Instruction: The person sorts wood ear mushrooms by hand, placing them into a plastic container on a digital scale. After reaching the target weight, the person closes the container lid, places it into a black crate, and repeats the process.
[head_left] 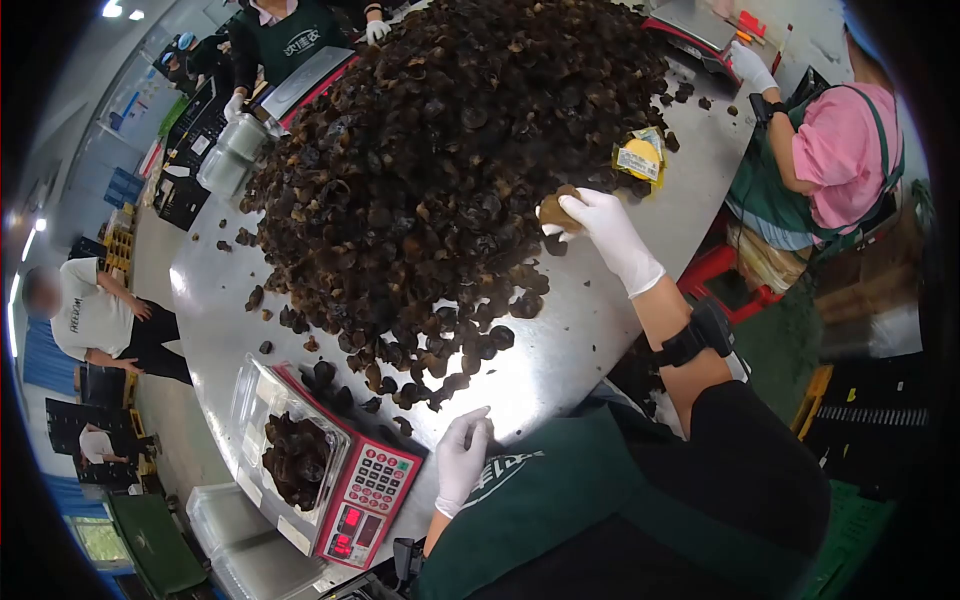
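Note:
A large dark heap of wood ear mushrooms (pixel 450 130) covers much of the metal table. My right hand (pixel 600 225), in a white glove, pinches a brownish wood ear mushroom (pixel 559 212) at the heap's right edge. Close to my body, my gloved left hand (pixel 463 460) hovers by the table edge with loosely bent fingers and nothing visible in them. Just left of it stands a red digital scale (pixel 375 485) with lit red digits. On its pan sits a clear plastic box (pixel 335 470) filled with wood ear mushrooms (pixel 296 458).
A yellow packet (pixel 640 157) lies at the heap's right side. Stacked clear boxes (pixel 235 155) stand at the far left, more clear containers (pixel 245 530) below the scale. Co-workers (pixel 835 160) sit right and across; another person (pixel 100 310) stands left. A second scale (pixel 695 40) is far right.

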